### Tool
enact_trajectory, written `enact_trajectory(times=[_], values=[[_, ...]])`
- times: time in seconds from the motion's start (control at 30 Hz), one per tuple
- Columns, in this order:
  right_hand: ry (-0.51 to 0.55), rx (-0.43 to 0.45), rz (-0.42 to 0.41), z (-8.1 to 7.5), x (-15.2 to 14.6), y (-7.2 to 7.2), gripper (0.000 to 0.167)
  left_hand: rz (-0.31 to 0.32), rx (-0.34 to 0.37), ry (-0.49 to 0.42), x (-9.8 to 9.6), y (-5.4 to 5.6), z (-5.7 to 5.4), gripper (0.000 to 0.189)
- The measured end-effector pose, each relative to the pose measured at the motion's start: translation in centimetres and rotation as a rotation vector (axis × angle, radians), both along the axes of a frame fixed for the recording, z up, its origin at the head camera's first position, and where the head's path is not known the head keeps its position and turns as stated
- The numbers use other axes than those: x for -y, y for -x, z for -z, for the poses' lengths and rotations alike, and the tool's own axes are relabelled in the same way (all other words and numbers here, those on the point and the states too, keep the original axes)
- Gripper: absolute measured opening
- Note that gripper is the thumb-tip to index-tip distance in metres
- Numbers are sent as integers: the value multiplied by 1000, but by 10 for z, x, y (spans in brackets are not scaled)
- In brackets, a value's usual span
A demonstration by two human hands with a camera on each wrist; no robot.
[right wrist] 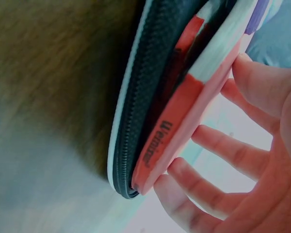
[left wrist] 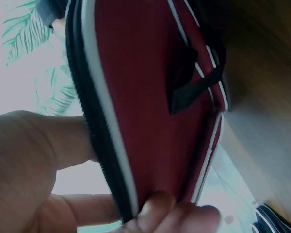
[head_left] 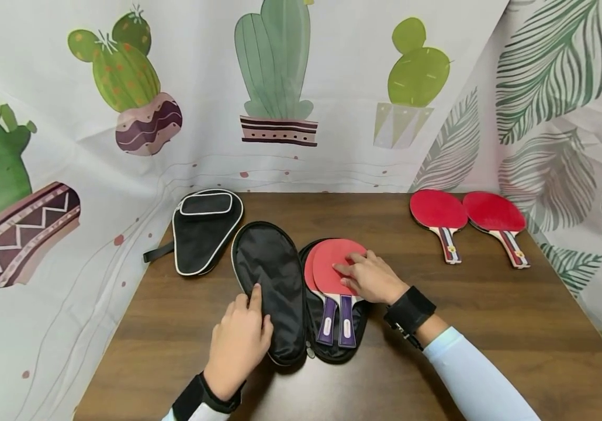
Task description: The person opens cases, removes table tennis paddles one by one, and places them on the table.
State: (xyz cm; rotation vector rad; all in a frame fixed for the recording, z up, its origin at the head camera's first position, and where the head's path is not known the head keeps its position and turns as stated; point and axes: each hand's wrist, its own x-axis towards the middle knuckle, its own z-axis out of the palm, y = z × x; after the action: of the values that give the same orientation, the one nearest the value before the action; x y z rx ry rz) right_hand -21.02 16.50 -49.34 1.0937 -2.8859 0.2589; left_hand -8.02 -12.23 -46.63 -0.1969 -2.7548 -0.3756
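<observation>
A zippered paddle case lies unfolded at mid-table, its black-lined lid [head_left: 274, 263] raised on the left. My left hand [head_left: 239, 339] grips the lid's edge, index finger against the lining; the left wrist view shows the dark red outer side [left wrist: 140, 97] and a black strap [left wrist: 194, 92]. Inside the other half [head_left: 362, 318] lie two overlapping red table tennis paddles, the upper one [head_left: 327, 275] partly covering the lower one [head_left: 309, 272]. Both have purple handles. My right hand [head_left: 377, 280] touches the upper paddle's red face with spread, slightly bent fingers, as the right wrist view also shows.
A closed black paddle case [head_left: 203, 240] with white piping and a strap lies at the back left. At the back right are two more red paddles, one [head_left: 439, 209] beside the other [head_left: 494, 211]. A printed cloth [head_left: 343, 169] hangs behind the wooden table [head_left: 438, 362].
</observation>
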Motion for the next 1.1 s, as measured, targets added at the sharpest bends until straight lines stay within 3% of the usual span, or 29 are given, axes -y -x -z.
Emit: enact_trajectory(times=[0.43, 0.77, 0.97, 1.1], values=[[4, 22, 32, 0, 3, 1, 41, -96, 198, 73, 18, 9, 17, 55], [14, 20, 44, 1, 3, -1, 41, -71, 359, 135, 29, 20, 27, 53], [13, 29, 51, 3, 3, -2, 40, -57, 363, 174, 31, 27, 33, 41], [15, 39, 56, 2, 4, -3, 40, -60, 297, 204, 27, 28, 28, 38]])
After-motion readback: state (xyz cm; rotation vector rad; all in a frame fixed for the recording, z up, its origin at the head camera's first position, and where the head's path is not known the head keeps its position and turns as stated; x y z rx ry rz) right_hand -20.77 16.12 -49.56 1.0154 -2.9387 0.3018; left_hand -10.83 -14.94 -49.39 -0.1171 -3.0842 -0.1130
